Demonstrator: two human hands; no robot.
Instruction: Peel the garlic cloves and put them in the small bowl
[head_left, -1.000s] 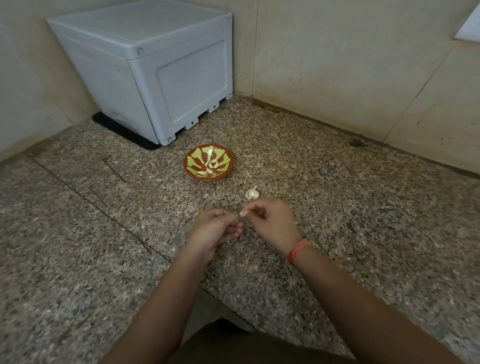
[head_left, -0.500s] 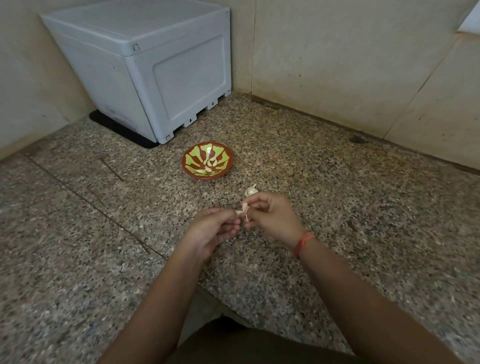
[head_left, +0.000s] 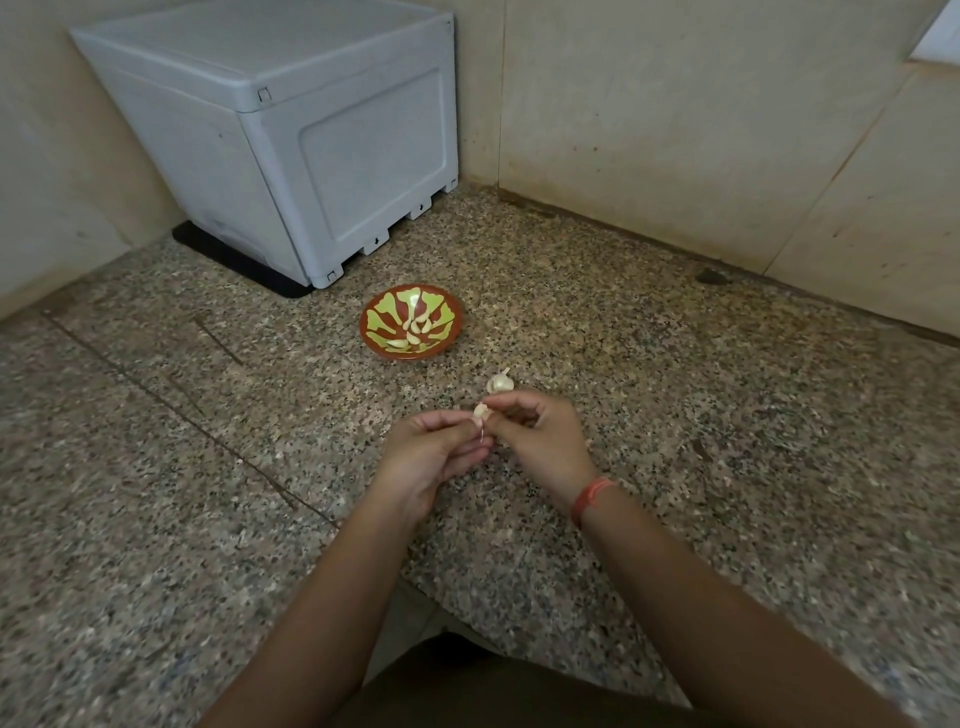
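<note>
A garlic clove (head_left: 481, 411) sits between my two hands above the granite counter. My right hand (head_left: 540, 441) pinches it with thumb and fingertips. My left hand (head_left: 434, 453) touches it from the left with curled fingers, and a thin strip of skin hangs below. Part of a garlic bulb (head_left: 500, 383) lies on the counter just beyond my right hand. The small red and green bowl (head_left: 452, 332) stands farther back and holds several peeled cloves (head_left: 415, 327).
A grey plastic box (head_left: 291, 130) fills the back left corner on a black mat. Tiled walls close the counter at the back and left. The counter's front edge has a notch near my body (head_left: 405, 613).
The hands stayed together on the clove, working it slightly; a thin strip of skin now hangs below it. The camera tilted a little.
</note>
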